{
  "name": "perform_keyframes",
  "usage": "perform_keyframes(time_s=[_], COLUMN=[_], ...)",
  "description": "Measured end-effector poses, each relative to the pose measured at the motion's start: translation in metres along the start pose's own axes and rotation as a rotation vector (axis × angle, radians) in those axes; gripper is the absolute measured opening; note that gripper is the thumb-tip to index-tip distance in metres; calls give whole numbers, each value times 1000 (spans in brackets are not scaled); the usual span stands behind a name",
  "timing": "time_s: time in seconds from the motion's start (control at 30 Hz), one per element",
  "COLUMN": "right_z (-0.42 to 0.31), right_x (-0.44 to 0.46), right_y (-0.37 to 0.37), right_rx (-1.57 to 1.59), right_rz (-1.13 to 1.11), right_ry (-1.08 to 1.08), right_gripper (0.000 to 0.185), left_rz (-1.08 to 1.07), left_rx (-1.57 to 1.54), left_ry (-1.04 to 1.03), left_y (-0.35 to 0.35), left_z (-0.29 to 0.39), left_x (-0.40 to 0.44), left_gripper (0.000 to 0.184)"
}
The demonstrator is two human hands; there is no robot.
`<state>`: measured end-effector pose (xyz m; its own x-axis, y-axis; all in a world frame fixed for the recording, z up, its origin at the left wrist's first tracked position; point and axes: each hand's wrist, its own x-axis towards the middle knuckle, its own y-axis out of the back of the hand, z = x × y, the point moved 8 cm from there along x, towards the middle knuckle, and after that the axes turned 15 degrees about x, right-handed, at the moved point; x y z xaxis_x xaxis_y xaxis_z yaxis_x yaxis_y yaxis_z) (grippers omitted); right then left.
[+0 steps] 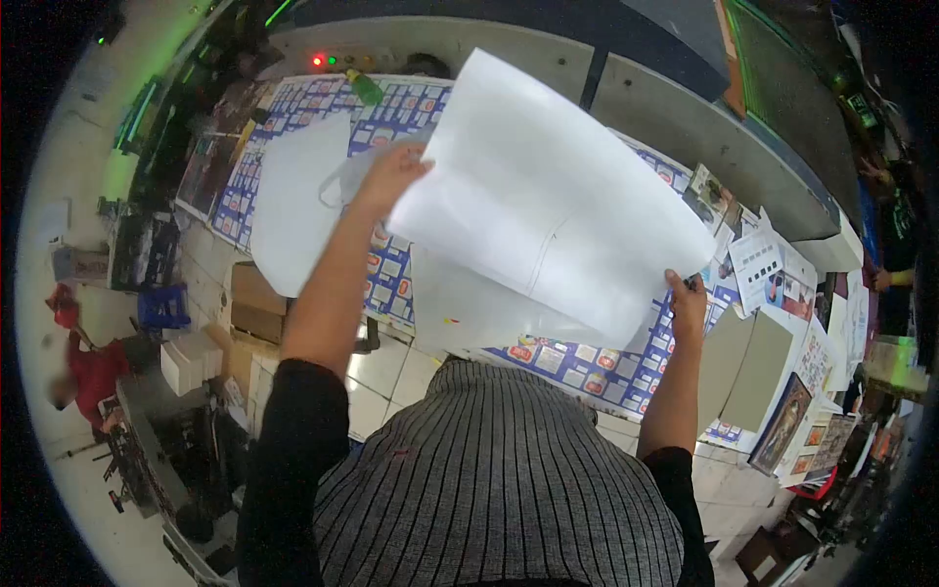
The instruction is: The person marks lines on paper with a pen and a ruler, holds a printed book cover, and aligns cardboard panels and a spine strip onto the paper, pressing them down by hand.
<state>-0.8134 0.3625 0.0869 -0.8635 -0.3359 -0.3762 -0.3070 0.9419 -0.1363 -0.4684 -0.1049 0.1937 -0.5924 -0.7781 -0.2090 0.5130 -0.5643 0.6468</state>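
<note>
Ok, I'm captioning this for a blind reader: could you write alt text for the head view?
A person's bare left hand and right hand hold a large white rectangular sheet above a blue-patterned table. Another pale, flat sheet lies to the left.

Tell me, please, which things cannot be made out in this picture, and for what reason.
All in the head view:
- White sheet: its underside faces away from the camera.
- Patterned tabletop: partly hidden by the sheet.
- Right hand: the dark spot by its fingers is too small to identify.
- Printed page: print too small to read.
- Striped garment: cut off by the bottom edge.
</note>
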Motion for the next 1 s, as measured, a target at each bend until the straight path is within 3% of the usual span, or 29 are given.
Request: perform_keyframes(time_s=[0.03,0.07,0.1,0.17,0.23,0.3,0.37,0.43,0.5,0.7,1.0], right_z=[5,7,10,0,-9,-6,-12,5,26,45,40], right_x=[2,3,10,18,19,29,33,30,16,-5,-17], right_y=[-5,-7,-10,-9,-17,-25,-28,-16,-6,2,-18], right_rx=[-57,-76,-82,-206,-250,-290,-297,-354,-746,-712,-865], right_rz=[-67,-57,-60,-25,-31,-41,-72,-38,23,72,31], right_ry=[-2,40,39,285,208,133,493,452,348,292,409], right_gripper=[40,27,27,25,31,37,38,43,48,55,69], left_rz=[-20,13,51,101,307,342,348,368,402,359,355], left_rx=[-59,71,201,156,193,251,317,323,320,317,341], left_ry=[81,24,-41,-28,-8,-58,87,103,117,146,122], left_y=[-24,-41,-58,-81,-76,-78,-83,-94,-100,-114,-109], left_z=[-27,-56,-81,-101,-93,-85,-90,-100,-104,-118,-117], left_x=[-10,-11,-8,-18,-31,-33,-44,-51,-58,-63,-59], left_gripper=[38,35,32,29,28,30,32,33,33,29,26])
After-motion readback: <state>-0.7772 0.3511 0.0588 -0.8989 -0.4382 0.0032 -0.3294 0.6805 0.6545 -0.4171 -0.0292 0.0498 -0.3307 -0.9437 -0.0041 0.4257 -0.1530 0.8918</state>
